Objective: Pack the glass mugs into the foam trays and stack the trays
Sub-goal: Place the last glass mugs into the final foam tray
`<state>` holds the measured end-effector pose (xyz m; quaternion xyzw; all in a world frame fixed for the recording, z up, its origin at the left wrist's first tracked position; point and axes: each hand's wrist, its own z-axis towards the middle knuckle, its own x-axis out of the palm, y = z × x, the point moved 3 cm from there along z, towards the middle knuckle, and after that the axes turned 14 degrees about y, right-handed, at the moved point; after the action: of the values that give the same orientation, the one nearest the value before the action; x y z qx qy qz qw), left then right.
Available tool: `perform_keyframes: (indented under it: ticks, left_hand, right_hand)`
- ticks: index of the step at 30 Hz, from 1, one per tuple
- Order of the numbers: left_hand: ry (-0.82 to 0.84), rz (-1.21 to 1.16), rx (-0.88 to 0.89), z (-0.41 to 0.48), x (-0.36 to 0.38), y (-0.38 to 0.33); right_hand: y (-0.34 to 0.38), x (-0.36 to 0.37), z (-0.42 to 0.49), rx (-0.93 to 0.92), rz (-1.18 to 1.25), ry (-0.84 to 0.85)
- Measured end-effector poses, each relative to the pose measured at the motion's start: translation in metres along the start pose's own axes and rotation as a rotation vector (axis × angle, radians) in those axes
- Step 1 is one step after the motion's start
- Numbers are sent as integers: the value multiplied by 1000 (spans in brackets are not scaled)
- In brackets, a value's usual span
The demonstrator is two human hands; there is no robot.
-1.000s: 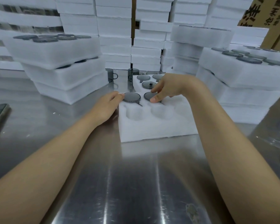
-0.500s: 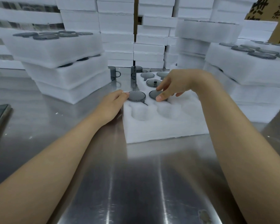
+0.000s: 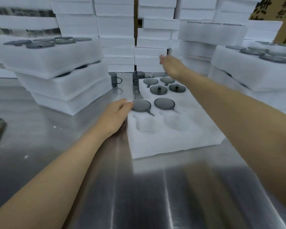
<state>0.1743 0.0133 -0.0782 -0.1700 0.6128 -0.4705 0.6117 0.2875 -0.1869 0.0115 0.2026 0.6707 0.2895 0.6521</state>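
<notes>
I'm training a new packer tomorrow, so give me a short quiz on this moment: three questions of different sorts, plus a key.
1. True or false: the right hand holds a mug.
2. What does the left hand touch? A) the near-left mug in the tray; B) a loose mug on the table; C) the phone.
3. Fill in: the tray's two nearest pockets are ____.
Key: 1 false, the hand is open and empty, reaching beyond the tray; 2 A; 3 empty.
</notes>
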Motion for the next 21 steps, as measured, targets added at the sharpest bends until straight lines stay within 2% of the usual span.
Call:
perform_keyframes:
  ticks: [5, 12, 16, 21]
  left_hand:
    - [14, -27, 4, 1, 1, 2]
    - [-3, -10, -4, 2, 0, 2]
    - [4, -2, 0, 1, 0, -1]
    - [17, -1, 2, 1, 0, 0]
  right_hand:
    - [-28, 34, 29, 101, -273, 87]
    - [-35, 36, 35, 78, -374, 123]
    - [-34, 36, 39, 166, -500, 176]
    - [-35, 39, 44, 205, -528, 167]
